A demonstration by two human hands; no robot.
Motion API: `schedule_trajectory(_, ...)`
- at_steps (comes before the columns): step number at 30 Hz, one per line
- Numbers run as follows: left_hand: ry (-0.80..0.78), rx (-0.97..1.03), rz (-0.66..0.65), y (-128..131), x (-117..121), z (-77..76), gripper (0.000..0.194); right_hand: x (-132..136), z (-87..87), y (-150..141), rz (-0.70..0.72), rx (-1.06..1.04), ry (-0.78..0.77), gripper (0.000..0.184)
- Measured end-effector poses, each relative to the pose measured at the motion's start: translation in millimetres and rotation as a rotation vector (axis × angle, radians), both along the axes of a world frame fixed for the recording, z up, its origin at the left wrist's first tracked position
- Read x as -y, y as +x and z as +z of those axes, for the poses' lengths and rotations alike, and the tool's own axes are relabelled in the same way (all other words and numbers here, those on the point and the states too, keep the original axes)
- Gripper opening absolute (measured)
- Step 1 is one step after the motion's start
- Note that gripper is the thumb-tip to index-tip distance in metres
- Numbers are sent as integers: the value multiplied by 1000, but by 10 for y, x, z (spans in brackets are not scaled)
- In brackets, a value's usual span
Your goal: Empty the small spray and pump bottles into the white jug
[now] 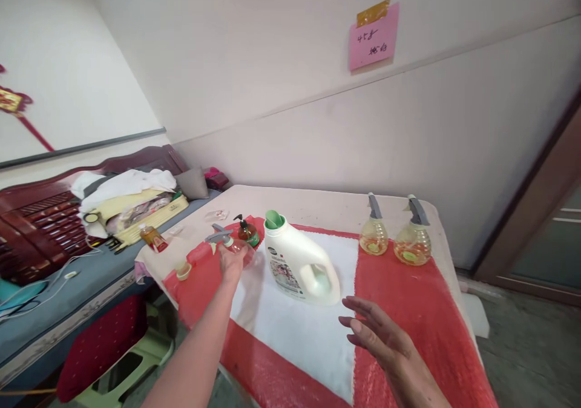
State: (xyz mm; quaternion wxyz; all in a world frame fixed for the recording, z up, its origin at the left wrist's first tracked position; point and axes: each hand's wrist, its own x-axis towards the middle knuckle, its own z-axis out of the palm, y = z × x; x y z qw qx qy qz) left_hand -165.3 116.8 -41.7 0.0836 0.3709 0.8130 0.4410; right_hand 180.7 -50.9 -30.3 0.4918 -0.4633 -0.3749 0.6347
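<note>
My left hand is closed around the neck of a clear spray bottle with a grey trigger head, which leans to the left above the cloth. My right hand is held out in the air with fingers apart and nothing in it, nearest to a large white detergent jug. The jug stands upright on a white cloth, and its green spout shows at the top. Behind the spray bottle is a brown pump bottle with a black pump. A small pale-yellow cap lies at the left.
Two spray bottles with amber liquid stand at the right on red cloth. An amber bottle is at the table's left edge. A red-cushioned chair and a bench piled with clothes are to the left.
</note>
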Motion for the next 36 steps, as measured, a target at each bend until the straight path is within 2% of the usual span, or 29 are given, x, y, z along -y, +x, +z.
schedule_trajectory(3, -75, -34, 6, 8, -210, -178, 78, -36, -18, 1, 2, 3, -16, 57)
schedule_trajectory(6, -120, -58, 48, 5, -295, -330, 83, -57, -63, 7, 45, 28, -25, 57)
schedule_trajectory(10, -125, -72, 87, -14, -251, -363, 86, -67, -104, 42, 89, 35, -9, 56)
schedule_trajectory(14, -60, -92, 90, 3, 67, -256, 82, -69, -63, 96, 81, 34, 35, 50)
schedule_trajectory(17, 10, -93, 29, 104, 490, -213, 66, -40, 40, 116, 18, -29, 59, 42)
schedule_trajectory(20, 74, -62, -49, 340, 928, -177, 52, 3, 149, 116, -62, -134, 57, 33)
schedule_trajectory(21, 110, -47, -87, 468, 1060, -140, 51, 14, 173, 114, -84, -156, 55, 32)
schedule_trajectory(23, 289, 72, -241, 819, 1301, -7, 53, 30, 193, 109, -123, -201, 47, 33)
schedule_trajectory(26, 445, 145, -506, 1550, 1578, 302, 50, 29, 164, 94, -184, -314, 5, 39)
schedule_trajectory(27, 444, 156, -604, 1824, 1631, 400, 48, 21, 143, 85, -205, -360, -17, 41)
schedule_trajectory(29, 344, 210, -769, 2371, 1646, 537, 41, -4, 94, 61, -251, -459, -67, 45)
schedule_trajectory(31, 183, 248, -922, 2881, 1511, 574, 35, -39, 40, 39, -309, -551, -123, 48)
schedule_trajectory(33, 104, 253, -1062, 3334, 1225, 529, 40, -81, -11, 34, -369, -623, -189, 52)
schedule_trajectory(34, 64, 249, -1085, 3538, 1036, 491, 47, -104, -33, 40, -392, -651, -222, 54)
schedule_trajectory(36, -6, 184, -1005, 3900, 612, 405, 51, -145, -64, 74, -413, -690, -270, 58)
